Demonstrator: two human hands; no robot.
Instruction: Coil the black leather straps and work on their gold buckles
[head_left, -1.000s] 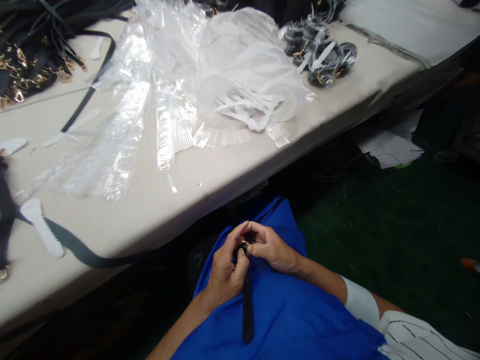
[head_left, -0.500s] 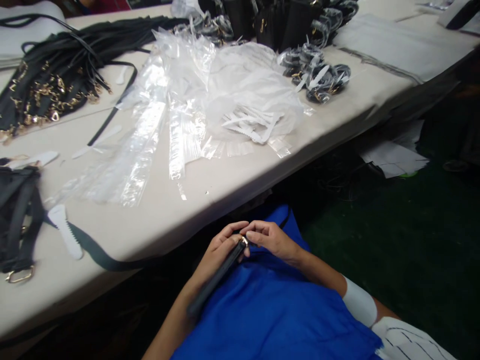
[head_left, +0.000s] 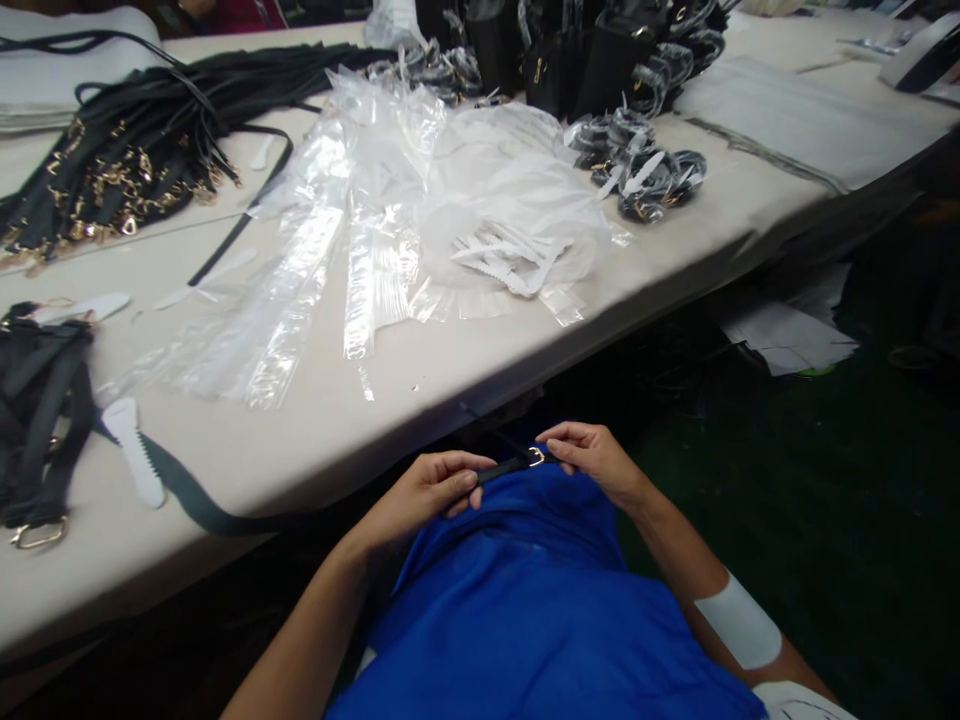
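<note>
Over my lap, covered in blue cloth [head_left: 555, 590], a narrow black strap [head_left: 501, 470] stretches between my two hands. Its gold buckle [head_left: 535, 457] sits between them, nearer the right. My left hand [head_left: 442, 485] is closed, pinching the strap between thumb and fingers left of the buckle. The strap's end on the right is pinched by my right hand [head_left: 592, 462], just beyond the buckle. On the table at left lies a bundle of black straps [head_left: 45, 420] with a gold ring, and one strap hangs over the edge under a white serrated strip [head_left: 133, 450].
The pale table [head_left: 360, 430] runs diagonally ahead. On it lie clear plastic sleeves [head_left: 300, 300], a bag of white strips [head_left: 517, 200], black straps with gold clasps [head_left: 127, 180], black bags [head_left: 555, 70] and wrapped coiled straps [head_left: 649, 185]. Papers [head_left: 787, 335] lie below at right.
My hands have moved apart, the right one going further right. The strap now lies drawn out nearly level between them, with the buckle exposed. The view has shifted slightly.
</note>
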